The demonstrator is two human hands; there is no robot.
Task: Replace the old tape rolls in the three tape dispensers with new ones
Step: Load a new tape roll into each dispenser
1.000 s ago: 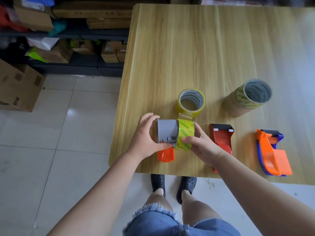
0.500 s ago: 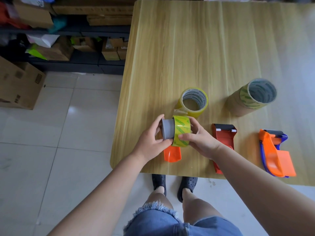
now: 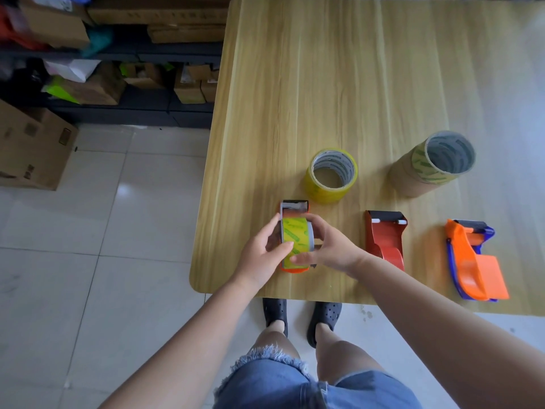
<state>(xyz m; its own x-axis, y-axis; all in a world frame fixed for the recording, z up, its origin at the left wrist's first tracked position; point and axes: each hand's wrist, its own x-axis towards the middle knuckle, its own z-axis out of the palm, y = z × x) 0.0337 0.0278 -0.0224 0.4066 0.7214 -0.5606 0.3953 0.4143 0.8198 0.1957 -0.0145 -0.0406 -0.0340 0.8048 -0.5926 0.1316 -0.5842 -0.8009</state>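
A grey and orange tape dispenser (image 3: 294,208) lies near the front left of the wooden table (image 3: 339,84), with a yellow-green tape roll (image 3: 295,234) seated in it. My left hand (image 3: 264,252) grips the dispenser's left side, thumb on the roll. From the right, my right hand (image 3: 327,246) holds the roll, fingers curled over its top. A loose yellow tape roll (image 3: 332,175) stands just behind. A red dispenser (image 3: 385,237) and an orange and blue dispenser (image 3: 472,258) lie to the right. A stack of tape rolls (image 3: 433,163) stands at the back right.
The table's left edge and front edge are close to my hands. Cardboard boxes (image 3: 32,149) and dark shelves (image 3: 132,84) stand on the tiled floor to the left. My feet in dark clogs (image 3: 300,317) are under the front edge.
The dispenser with the roll was turned from sideways to lengthwise and laid down on the table. Both hands stayed on it.
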